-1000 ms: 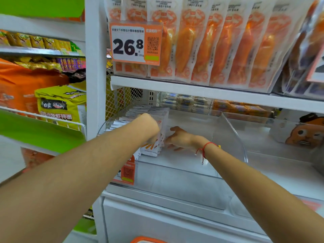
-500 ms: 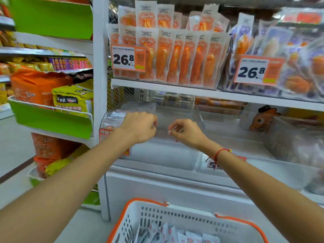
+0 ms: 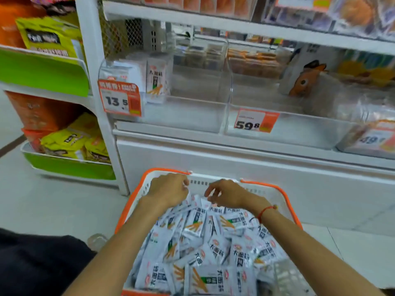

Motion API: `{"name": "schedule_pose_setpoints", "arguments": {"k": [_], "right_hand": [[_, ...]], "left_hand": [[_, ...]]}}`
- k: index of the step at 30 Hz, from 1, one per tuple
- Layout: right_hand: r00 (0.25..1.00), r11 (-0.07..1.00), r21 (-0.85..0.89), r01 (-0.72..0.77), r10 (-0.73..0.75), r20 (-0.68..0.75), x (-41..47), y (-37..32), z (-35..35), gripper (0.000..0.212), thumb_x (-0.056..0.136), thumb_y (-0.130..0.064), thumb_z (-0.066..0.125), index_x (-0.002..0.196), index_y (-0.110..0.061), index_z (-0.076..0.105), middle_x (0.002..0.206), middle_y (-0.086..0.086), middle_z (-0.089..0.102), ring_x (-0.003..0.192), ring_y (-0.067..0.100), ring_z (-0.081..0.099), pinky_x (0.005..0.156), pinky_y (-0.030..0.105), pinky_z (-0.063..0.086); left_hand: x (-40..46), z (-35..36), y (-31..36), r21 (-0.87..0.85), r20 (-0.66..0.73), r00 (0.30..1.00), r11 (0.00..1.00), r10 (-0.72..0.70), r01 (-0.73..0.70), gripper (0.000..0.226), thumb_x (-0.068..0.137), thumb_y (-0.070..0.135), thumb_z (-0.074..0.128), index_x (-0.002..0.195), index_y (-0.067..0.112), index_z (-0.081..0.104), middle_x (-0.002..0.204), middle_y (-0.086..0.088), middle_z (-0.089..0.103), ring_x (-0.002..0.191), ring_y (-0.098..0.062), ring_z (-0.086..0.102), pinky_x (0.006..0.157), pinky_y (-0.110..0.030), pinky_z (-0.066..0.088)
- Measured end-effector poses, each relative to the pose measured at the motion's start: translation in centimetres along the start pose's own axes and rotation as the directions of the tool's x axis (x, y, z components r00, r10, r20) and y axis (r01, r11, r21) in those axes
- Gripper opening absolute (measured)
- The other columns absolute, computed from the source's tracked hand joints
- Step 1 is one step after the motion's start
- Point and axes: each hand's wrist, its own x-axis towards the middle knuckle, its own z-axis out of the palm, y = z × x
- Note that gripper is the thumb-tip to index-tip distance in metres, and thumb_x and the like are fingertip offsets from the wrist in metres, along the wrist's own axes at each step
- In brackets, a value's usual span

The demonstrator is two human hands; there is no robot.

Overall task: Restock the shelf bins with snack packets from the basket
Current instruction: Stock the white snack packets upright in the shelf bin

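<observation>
I am digging both hands, left hand [image 3: 168,189] and right hand [image 3: 226,194] curling onto packets [image 3: 205,242] in the full basket [image 3: 286,195], while the bin [image 3: 186,112] at 12 o'clock is holding only 1 short row.

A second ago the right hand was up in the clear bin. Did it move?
Yes. The right hand came down from the clear bin to the packets in the basket on the floor.

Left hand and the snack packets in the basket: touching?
Touching. The head view shows the left hand with its curled fingers down in the top of the snack packets heaped in the basket, no gap visible between them.
</observation>
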Motion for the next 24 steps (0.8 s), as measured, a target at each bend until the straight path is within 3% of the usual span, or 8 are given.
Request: {"name": "schedule_pose_setpoints", "arguments": {"k": [5, 7, 10, 13, 16, 18, 21, 24], "right_hand": [[0.992, 0.983, 0.139, -0.118, 0.112, 0.052, 0.8, 3.4, 8.1, 0.022, 0.093, -0.015, 0.054, 0.112, -0.013, 0.066, 0.112, 0.014, 0.065, 0.088, 0.023, 0.060, 0.078, 0.029, 0.049], [0.989, 0.983, 0.105, -0.150, 0.148, 0.032, 1.2, 4.6, 11.1, 0.026, 0.093, -0.017, 0.054, 0.117, -0.015, 0.062, 0.118, 0.009, 0.061, 0.094, 0.020, 0.056, 0.083, 0.030, 0.047], [0.989, 0.990, -0.053, -0.128, 0.132, 0.070, 1.3, 5.9, 14.5, 0.038, 0.090, -0.032, 0.060, 0.125, -0.019, 0.056, 0.129, 0.008, 0.051, 0.120, 0.027, 0.045, 0.097, 0.037, 0.042], [0.984, 0.967, -0.256, -0.015, 0.059, 0.167, 0.9, 5.9, 15.7, 0.046, 0.086, -0.048, 0.060, 0.128, -0.031, 0.055, 0.139, 0.004, 0.037, 0.130, 0.027, 0.027, 0.104, 0.042, 0.029], [0.966, 0.960, -0.275, 0.048, 0.026, 0.258, 1.1, 5.9, 15.4, 0.046, 0.079, -0.052, 0.066, 0.121, -0.034, 0.062, 0.140, 0.000, 0.035, 0.130, 0.025, 0.025, 0.104, 0.044, 0.025], [0.963, 0.974, -0.221, 0.055, 0.007, 0.271, 1.1, 6.3, 14.9, 0.044, 0.075, -0.048, 0.072, 0.115, -0.030, 0.066, 0.137, -0.002, 0.039, 0.126, 0.022, 0.028, 0.101, 0.040, 0.028], [0.982, 0.996, -0.090, 0.023, -0.006, 0.187, 1.0, 7.1, 14.6, 0.030, 0.076, -0.037, 0.075, 0.101, -0.022, 0.069, 0.126, -0.005, 0.047, 0.115, 0.019, 0.037, 0.093, 0.030, 0.034], [0.997, 0.971, 0.235, -0.047, 0.032, 0.066, 0.8, 7.2, 13.5, 0.011, 0.079, -0.021, 0.075, 0.083, -0.024, 0.064, 0.099, -0.005, 0.056, 0.089, 0.009, 0.052, 0.083, 0.027, 0.040]], "left_hand": [[-0.6, 6.8, -1.9, 0.020, 0.180, 0.978, 0.995, -0.102, 0.100, 0.033, 0.096, 0.020, 0.044, 0.126, 0.027, 0.054, 0.128, 0.001, 0.058, 0.112, -0.023, 0.057, 0.088, -0.030, 0.044], [-1.0, 9.1, -3.3, 0.073, 0.224, 0.958, 0.983, -0.179, 0.167, 0.032, 0.096, 0.013, 0.045, 0.126, 0.022, 0.052, 0.127, -0.003, 0.057, 0.112, -0.025, 0.056, 0.085, -0.030, 0.043], [-2.0, 11.7, -5.1, 0.208, 0.295, 0.908, 0.947, -0.298, 0.244, 0.032, 0.095, 0.007, 0.044, 0.126, 0.014, 0.048, 0.123, -0.006, 0.057, 0.110, -0.024, 0.057, 0.083, -0.029, 0.044], [-2.7, 13.7, -5.8, 0.272, 0.322, 0.866, 0.913, -0.383, 0.302, 0.029, 0.095, 0.019, 0.051, 0.124, 0.012, 0.052, 0.123, -0.005, 0.059, 0.112, -0.021, 0.058, 0.085, -0.026, 0.045], [-2.7, 15.0, -5.4, 0.298, 0.350, 0.852, 0.909, -0.389, 0.293, 0.043, 0.091, 0.049, 0.053, 0.110, 0.011, 0.060, 0.113, -0.005, 0.063, 0.107, -0.022, 0.059, 0.083, -0.029, 0.048], [-2.7, 15.7, -5.0, 0.356, 0.391, 0.831, 0.898, -0.395, 0.259, 0.049, 0.088, 0.057, 0.052, 0.108, 0.013, 0.061, 0.112, -0.004, 0.061, 0.109, -0.022, 0.056, 0.085, -0.029, 0.047], [-2.8, 16.2, -4.9, 0.385, 0.393, 0.832, 0.892, -0.392, 0.238, 0.027, 0.093, 0.028, 0.057, 0.115, 0.012, 0.059, 0.121, -0.005, 0.060, 0.115, -0.023, 0.053, 0.089, -0.028, 0.046], [-2.6, 15.8, -5.6, 0.159, 0.462, 0.807, 0.929, -0.368, 0.333, 0.040, 0.097, 0.013, 0.045, 0.136, 0.011, 0.039, 0.135, -0.011, 0.050, 0.119, -0.027, 0.052, 0.094, -0.033, 0.044]]}}
